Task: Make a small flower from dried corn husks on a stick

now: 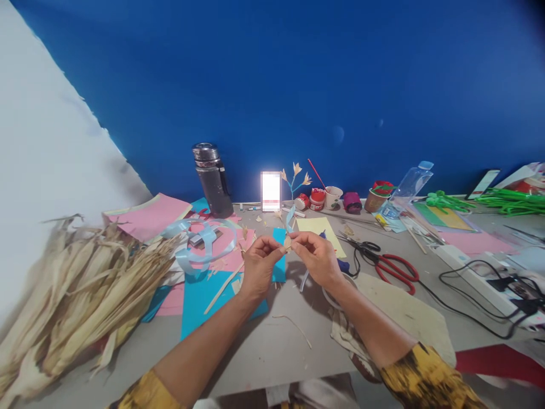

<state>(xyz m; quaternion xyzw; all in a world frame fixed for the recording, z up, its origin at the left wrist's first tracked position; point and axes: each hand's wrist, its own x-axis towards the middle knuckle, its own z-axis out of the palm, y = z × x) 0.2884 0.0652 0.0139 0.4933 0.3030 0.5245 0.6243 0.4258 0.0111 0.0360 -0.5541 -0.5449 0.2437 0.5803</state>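
Note:
Between the fingertips of both hands is a small pale piece of corn husk [288, 243]. My left hand [260, 262] pinches it from the left, thumb against forefinger. From the other side my right hand [318, 257] pinches it too, and its lower fingers curl out of sight. A light blue strip [290, 218] shows just above the fingertips; whether it joins the husk piece I cannot tell. Blue paper [213, 295] lies under and left of my left hand. Behind the hands stands a blue-stemmed husk flower spray [297, 170].
A big bundle of dried corn husks [85, 295] fills the left side, near curled blue ribbon [200, 250]. A dark flask [213, 187] stands at the back. Red-handled scissors [398, 272], a water bottle [411, 184] and a power strip [477, 278] with cables lie right.

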